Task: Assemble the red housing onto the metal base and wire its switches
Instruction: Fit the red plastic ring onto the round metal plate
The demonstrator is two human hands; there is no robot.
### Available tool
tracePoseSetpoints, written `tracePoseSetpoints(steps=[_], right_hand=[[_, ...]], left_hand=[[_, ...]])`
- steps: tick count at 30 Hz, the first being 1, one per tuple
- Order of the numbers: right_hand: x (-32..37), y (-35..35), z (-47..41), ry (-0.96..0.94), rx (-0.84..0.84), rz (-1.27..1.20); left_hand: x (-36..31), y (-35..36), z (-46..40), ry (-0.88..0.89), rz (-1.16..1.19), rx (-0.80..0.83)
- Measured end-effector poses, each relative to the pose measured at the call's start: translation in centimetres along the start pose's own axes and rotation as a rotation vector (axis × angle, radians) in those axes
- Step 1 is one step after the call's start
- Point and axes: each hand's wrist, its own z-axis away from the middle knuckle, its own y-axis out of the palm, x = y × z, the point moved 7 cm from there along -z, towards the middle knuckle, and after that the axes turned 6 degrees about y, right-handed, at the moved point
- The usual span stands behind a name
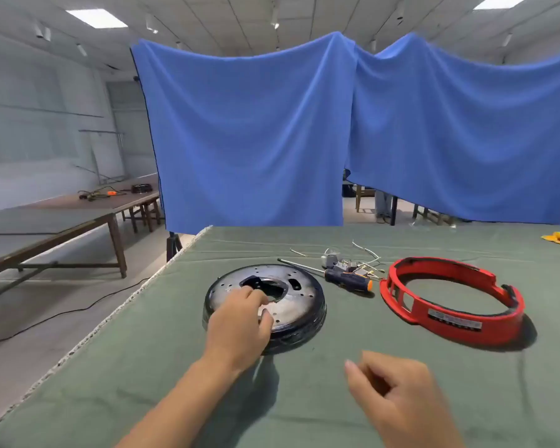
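My left hand (240, 321) rests on the near-left part of the round metal base (265, 307), fingers curled down over its top plate with the fingertips at the edge of the central opening and the thumb lying on the silvery face; I cannot tell whether the fingers actually hook into the hole or only lie on its lip. The base lies flat on the green-covered tabletop (143, 383), dark rim outermost. My right hand (392, 386) hovers nearer to me and to the right of the left one, above the cloth, fingers loosely curled and holding nothing, touching no part. Beyond that right hand and a little to its right lies the red housing (451, 299), an open ring lying flat, its labelled wall facing me, well apart from the base and from both hands. Between base and housing, farther out than either hand, lies a screwdriver (343, 276) with a dark handle and orange end cap, its shaft pointing away to the left. Just past the handle sits a small heap of switches and wires (349, 261), pale leads sticking up and out. Far off past my right hand, near the tabletop's far right edge, lies a small yellow object (556, 238). A blue curtain (256, 140) hangs behind the tabletop.
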Motion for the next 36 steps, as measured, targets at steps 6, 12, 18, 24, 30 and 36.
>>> tracePoseSetpoints(steps=[6, 12, 18, 24, 30, 36], right_hand=[[-4.3, 6.5, -12.4, -0.043, 0.092, 0.14], [-10.9, 7.7, -11.9, 0.155, 0.036, 0.114], [-12.2, 6.0, -11.8, 0.291, -0.029, 0.179], [-12.1, 6.5, -11.5, 0.29, -0.013, 0.173], [-12.4, 5.7, -11.9, 0.326, -0.046, 0.15], [-11.5, 5.3, -12.1, 0.282, -0.091, 0.15]], left_hand=[[0.6, 6.6, -5.8, 0.146, -0.236, 0.072], [1.3, 7.1, -5.4, 0.08, -0.033, 0.078], [0.2, 1.7, -7.7, -0.129, 0.897, -0.234], [0.7, 3.6, -8.8, -0.461, 1.928, -0.236], [1.1, 8.7, -6.3, -0.607, 2.306, 0.076], [1.3, 8.9, -6.0, -0.633, 2.306, 0.103]])
